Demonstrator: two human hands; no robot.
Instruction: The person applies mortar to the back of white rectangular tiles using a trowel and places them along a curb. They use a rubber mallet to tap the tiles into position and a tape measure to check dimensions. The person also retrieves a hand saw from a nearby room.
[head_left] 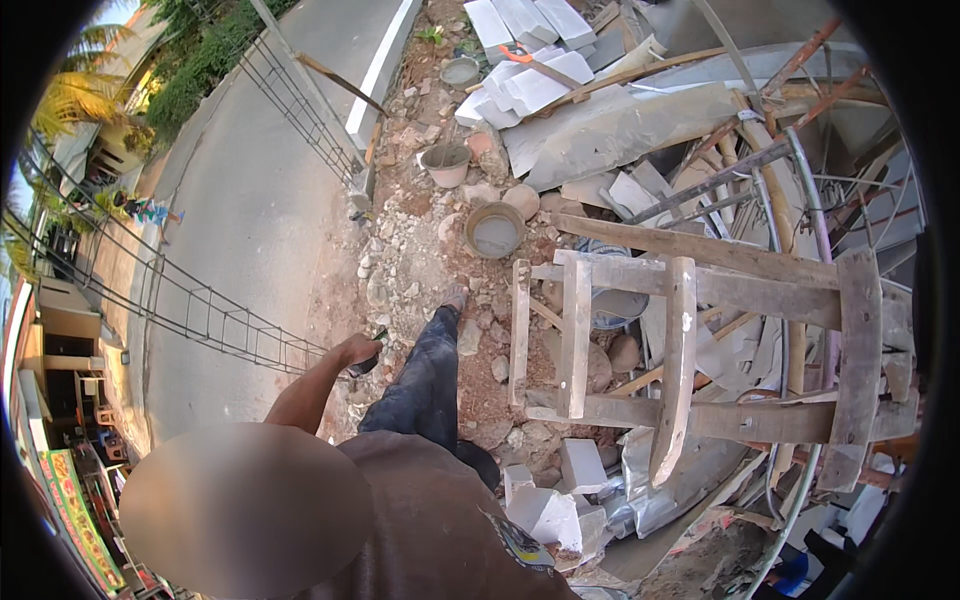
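My left hand [354, 352] reaches forward low on the left, beside my forward leg in dark jeans [408, 375]. Its fingers are closed round a small dark thing with a green end [381, 335]; its kind is too small to tell. Broken stone and rubble [400, 255] lie just past the hand, and a long cage of steel bars [235, 338] ends close to its left. A blurred patch covers part of the lower left. No right hand shows; my brown shirt [430, 510] fills the lower middle.
A wooden frame with crosspieces [678, 350] stands to the right. Ahead are buckets with grey contents [494, 236], [446, 168]. White blocks [548, 88] and an orange-handled saw [530, 60] lie farther off. A road [240, 210] runs left; a person [150, 211] is beyond it.
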